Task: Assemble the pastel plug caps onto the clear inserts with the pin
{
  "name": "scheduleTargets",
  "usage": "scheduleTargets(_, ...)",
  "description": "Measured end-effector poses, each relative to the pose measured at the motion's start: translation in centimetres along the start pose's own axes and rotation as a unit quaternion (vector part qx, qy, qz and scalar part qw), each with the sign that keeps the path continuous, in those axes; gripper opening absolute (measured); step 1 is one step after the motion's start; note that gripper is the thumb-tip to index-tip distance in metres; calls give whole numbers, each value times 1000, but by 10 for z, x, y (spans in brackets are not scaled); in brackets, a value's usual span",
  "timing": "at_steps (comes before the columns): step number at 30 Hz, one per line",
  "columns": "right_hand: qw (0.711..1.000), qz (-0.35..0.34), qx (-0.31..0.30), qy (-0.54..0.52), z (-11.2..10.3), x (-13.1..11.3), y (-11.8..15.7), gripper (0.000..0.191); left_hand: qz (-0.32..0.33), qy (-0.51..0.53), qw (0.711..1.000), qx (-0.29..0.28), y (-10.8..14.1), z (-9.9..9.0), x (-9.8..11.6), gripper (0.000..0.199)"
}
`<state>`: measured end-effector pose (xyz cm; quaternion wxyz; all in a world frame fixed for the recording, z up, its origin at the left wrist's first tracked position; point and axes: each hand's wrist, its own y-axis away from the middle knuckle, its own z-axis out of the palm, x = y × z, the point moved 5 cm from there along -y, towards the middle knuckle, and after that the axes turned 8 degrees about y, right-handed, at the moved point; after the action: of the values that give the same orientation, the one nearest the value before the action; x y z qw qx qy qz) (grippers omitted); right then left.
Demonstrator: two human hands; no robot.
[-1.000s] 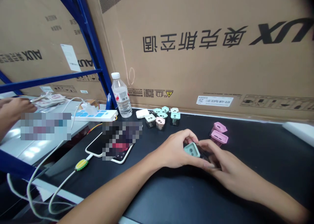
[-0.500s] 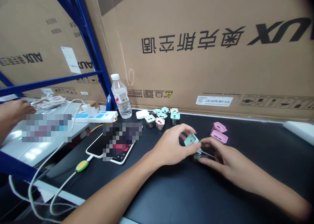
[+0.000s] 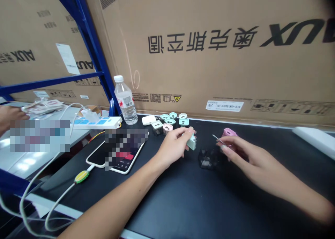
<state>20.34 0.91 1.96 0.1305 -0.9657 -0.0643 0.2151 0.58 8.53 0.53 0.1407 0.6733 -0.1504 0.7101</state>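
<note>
My left hand (image 3: 174, 146) grips a mint-green pencil sharpener top (image 3: 192, 143), tilted on its side above the table. A clear dark sharpener container (image 3: 206, 158) stands on the black table between my hands, apart from the top. In my right hand (image 3: 244, 158), thumb and fingers pinch a thin metal tool (image 3: 217, 138) with its tip pointing left; its exact kind is too small to tell. Just behind my right hand is a pink two-hole sharpener (image 3: 229, 132). Several mint, white and pink sharpeners (image 3: 170, 121) cluster beyond my left hand.
Two phones (image 3: 96, 158) lie at left, one with a cable. A water bottle (image 3: 126, 101) and a power strip (image 3: 98, 122) stand behind them. A large cardboard box (image 3: 196, 75) walls the back. Another person's hand (image 3: 12, 117) is at far left; white foam (image 3: 314, 139) lies right.
The mint top has come off the dark container and moved left with my left hand. My right hand has drawn the metal tool back, tip now free. The container stays on the table.
</note>
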Motion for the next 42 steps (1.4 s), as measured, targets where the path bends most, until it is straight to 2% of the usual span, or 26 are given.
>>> scheduleTargets(5,998,-37,-44,-3,2,-13,4,35,-48,82,995,-22,1,4,-4,56)
scheduleTargets(9,1000,-5,-30,0,1,-15,6,39,-62,124,990,-39,1,7,-7,57)
scheduleTargets(12,998,48,-35,9,1,-11,6,43,-84,164,982,-33,1,8,-11,50)
scheduleTargets(15,996,74,-55,11,4,-6,7,44,-117,191,974,-22,1,8,-15,36)
scheduleTargets(18,994,81,-75,-17,12,-4,8,42,-134,162,977,-21,2,8,-16,23)
scheduleTargets(20,992,91,-76,-40,18,-3,9,43,-139,129,981,-29,2,8,-16,24)
scheduleTargets(24,992,85,-74,-54,27,-5,9,49,-113,113,986,-41,2,7,-12,38)
scheduleTargets(29,993,44,-88,-68,31,-12,9,45,-56,154,986,-27,1,5,-9,53)
scheduleTargets(33,991,32,-108,-79,31,-15,10,45,-41,168,985,-17,1,5,-10,58)
scheduleTargets(38,981,50,-135,-128,20,-13,7,42,-32,179,983,12,2,2,-5,56)
scheduleTargets(42,981,58,-129,-134,7,-7,5,41,-33,211,977,-19,3,5,-2,57)
